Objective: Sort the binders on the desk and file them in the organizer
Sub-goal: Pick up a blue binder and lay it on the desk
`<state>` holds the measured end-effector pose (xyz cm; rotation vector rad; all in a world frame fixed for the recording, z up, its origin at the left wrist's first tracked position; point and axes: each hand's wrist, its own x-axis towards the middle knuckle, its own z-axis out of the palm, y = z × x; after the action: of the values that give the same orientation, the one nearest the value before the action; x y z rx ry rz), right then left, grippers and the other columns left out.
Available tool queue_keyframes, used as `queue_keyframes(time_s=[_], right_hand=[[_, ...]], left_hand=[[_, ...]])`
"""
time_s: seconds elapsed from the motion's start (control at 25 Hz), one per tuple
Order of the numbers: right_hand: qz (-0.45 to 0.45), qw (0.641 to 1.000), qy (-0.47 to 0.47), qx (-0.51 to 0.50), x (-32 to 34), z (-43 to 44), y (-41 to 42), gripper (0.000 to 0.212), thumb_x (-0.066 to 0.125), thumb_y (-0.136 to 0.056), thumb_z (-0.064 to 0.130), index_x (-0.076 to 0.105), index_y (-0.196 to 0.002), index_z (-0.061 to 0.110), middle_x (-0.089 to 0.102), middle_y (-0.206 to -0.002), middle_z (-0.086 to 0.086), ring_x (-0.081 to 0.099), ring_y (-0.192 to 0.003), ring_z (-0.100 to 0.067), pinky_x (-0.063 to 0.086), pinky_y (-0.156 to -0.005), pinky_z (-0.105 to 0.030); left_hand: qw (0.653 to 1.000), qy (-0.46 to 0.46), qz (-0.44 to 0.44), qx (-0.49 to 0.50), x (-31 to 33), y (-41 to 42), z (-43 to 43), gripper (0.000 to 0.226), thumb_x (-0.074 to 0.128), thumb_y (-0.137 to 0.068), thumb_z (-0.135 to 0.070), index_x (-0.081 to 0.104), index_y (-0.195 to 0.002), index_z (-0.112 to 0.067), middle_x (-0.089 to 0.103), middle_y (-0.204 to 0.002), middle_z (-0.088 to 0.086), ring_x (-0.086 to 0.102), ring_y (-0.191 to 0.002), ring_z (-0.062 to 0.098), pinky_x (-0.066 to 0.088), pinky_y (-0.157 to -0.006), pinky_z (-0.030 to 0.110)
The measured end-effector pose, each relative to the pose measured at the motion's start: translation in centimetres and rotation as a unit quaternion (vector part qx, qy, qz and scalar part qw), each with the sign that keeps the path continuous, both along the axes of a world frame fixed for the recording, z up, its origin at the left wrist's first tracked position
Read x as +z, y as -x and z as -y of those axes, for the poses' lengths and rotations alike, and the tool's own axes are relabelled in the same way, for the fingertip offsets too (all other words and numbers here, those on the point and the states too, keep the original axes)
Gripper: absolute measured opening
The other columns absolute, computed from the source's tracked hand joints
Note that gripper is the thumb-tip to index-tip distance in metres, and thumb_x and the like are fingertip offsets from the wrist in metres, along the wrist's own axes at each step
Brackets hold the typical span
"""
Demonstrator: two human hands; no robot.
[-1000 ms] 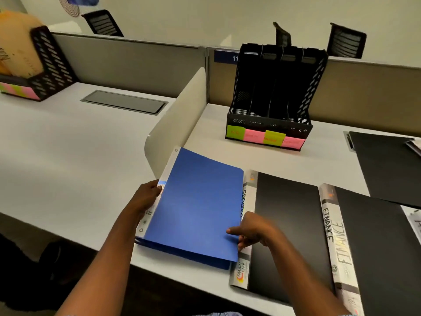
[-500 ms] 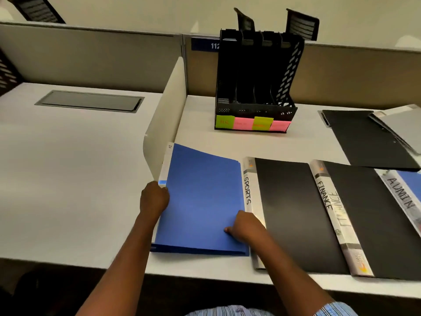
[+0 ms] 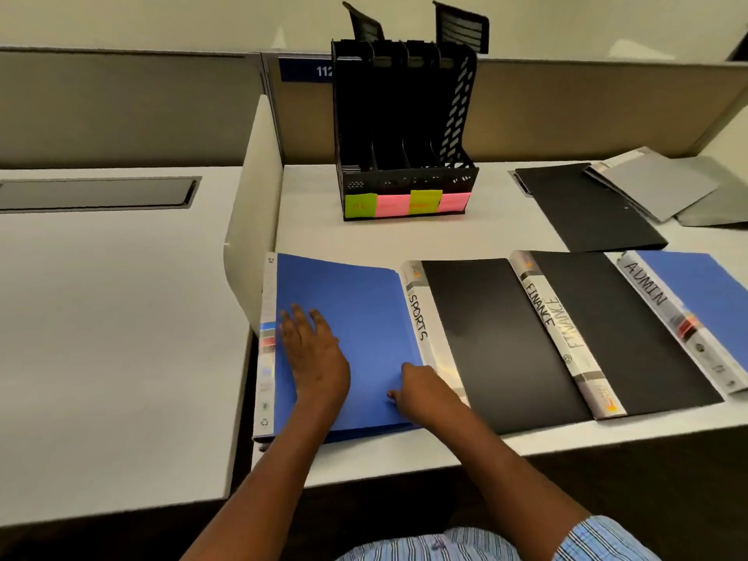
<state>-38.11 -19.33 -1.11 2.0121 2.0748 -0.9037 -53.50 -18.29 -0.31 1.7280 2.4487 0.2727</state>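
Observation:
A blue binder [image 3: 364, 301] lies flat at the left of a row near the desk's front edge. My left hand [image 3: 313, 350] rests palm-down on its cover, fingers spread. My right hand [image 3: 425, 392] is curled at the cover's lower right edge, pinching it. To the right lie a black binder marked SPORTS [image 3: 485, 330], a black binder marked FINANCE [image 3: 627, 325] and a blue binder marked ADMIN [image 3: 704, 293]. The black slotted organizer [image 3: 409, 178] stands behind them, its slots holding nothing, with green and pink sticky labels on its front.
A white curved divider [image 3: 255, 220] stands just left of the blue binder. A black folder [image 3: 587, 204] and grey folders [image 3: 664, 188] lie at the back right. A grey cable flap [image 3: 97, 192] sits in the left desk. A partition wall runs behind.
My left hand moved from the blue binder's spine onto its cover. The binder, tilted up a second ago, now lies flat. My right hand stays at the cover's edge.

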Motion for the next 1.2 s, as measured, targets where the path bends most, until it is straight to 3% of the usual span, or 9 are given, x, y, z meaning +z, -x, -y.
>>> queue_keyframes(time_s=[0.2, 0.44, 0.52, 0.64, 0.88, 1.0, 1.2], right_hand=[[-0.112, 0.992, -0.042, -0.026, 0.3, 2.6, -2.6, 0.039, 0.058, -0.092, 0.031, 0.048, -0.123, 0.01, 0.052, -0.126, -0.011, 0.053, -0.113, -0.028, 0.045, -0.092, -0.038], [-0.175, 0.978, -0.104, -0.039, 1.7, 3.2, -6.8, 0.04, 0.052, -0.096, 0.027, 0.043, -0.135, 0.02, 0.049, -0.137, -0.004, 0.048, -0.122, -0.024, 0.035, -0.093, -0.025], [-0.175, 0.976, -0.127, -0.037, 2.0, 3.0, -8.5, 0.049, 0.051, -0.097, 0.027, 0.035, -0.143, 0.021, 0.042, -0.146, -0.002, 0.041, -0.131, -0.02, 0.03, -0.098, -0.022], [-0.171, 0.974, -0.14, -0.046, 1.8, 2.5, -12.2, 0.058, 0.049, -0.098, 0.03, 0.025, -0.149, 0.02, 0.028, -0.155, -0.002, 0.028, -0.141, -0.019, 0.026, -0.11, -0.029], [-0.198, 0.966, -0.165, -0.02, 1.4, 1.9, -22.7, 0.069, 0.048, -0.098, 0.036, 0.009, -0.153, 0.023, 0.006, -0.161, 0.005, 0.003, -0.147, -0.009, 0.011, -0.116, -0.026], [-0.201, 0.961, -0.191, -0.014, 1.4, 0.6, -28.6, 0.07, 0.05, -0.097, 0.037, 0.01, -0.153, 0.022, 0.006, -0.161, 0.005, 0.004, -0.147, -0.01, 0.009, -0.114, -0.024], [-0.238, 0.955, -0.17, -0.045, 1.3, -2.0, -34.9, 0.069, 0.05, -0.097, 0.034, 0.012, -0.153, 0.02, 0.009, -0.161, 0.001, 0.006, -0.148, -0.014, 0.017, -0.118, -0.034]], left_hand=[[0.98, -0.031, 0.143, -0.134, -0.2, -4.6, -1.2, 0.049, 0.035, -0.101, -0.026, 0.029, -0.145, -0.004, 0.018, -0.157, 0.013, 0.005, -0.146, 0.029, 0.006, -0.119, 0.035], [0.962, -0.035, 0.232, -0.139, 1.0, -10.0, -2.1, 0.053, 0.037, -0.101, -0.03, 0.029, -0.146, -0.003, 0.022, -0.156, 0.011, 0.008, -0.146, 0.028, 0.008, -0.119, 0.036], [0.96, -0.039, 0.233, -0.153, 1.0, -11.8, -2.0, 0.054, 0.037, -0.1, -0.034, 0.031, -0.145, -0.005, 0.026, -0.155, 0.011, 0.011, -0.145, 0.03, 0.011, -0.118, 0.038], [0.957, -0.041, 0.232, -0.167, 0.5, -15.3, -1.5, 0.058, 0.036, -0.098, -0.042, 0.032, -0.145, -0.007, 0.027, -0.155, 0.01, 0.013, -0.146, 0.028, 0.013, -0.118, 0.038], [0.957, -0.023, 0.238, -0.166, -0.3, -24.8, -1.4, 0.069, 0.032, -0.097, -0.05, 0.011, -0.151, -0.012, 0.009, -0.159, 0.004, -0.002, -0.147, 0.02, 0.003, -0.118, 0.034], [0.96, -0.016, 0.223, -0.168, -0.5, -30.0, -1.8, 0.069, 0.033, -0.097, -0.049, 0.012, -0.151, -0.012, 0.008, -0.159, 0.005, -0.002, -0.147, 0.021, 0.003, -0.119, 0.036], [0.965, 0.001, 0.188, -0.182, -0.6, -35.5, -2.5, 0.065, 0.033, -0.098, -0.046, 0.017, -0.15, -0.011, 0.013, -0.159, 0.007, 0.002, -0.147, 0.022, 0.005, -0.12, 0.036]])
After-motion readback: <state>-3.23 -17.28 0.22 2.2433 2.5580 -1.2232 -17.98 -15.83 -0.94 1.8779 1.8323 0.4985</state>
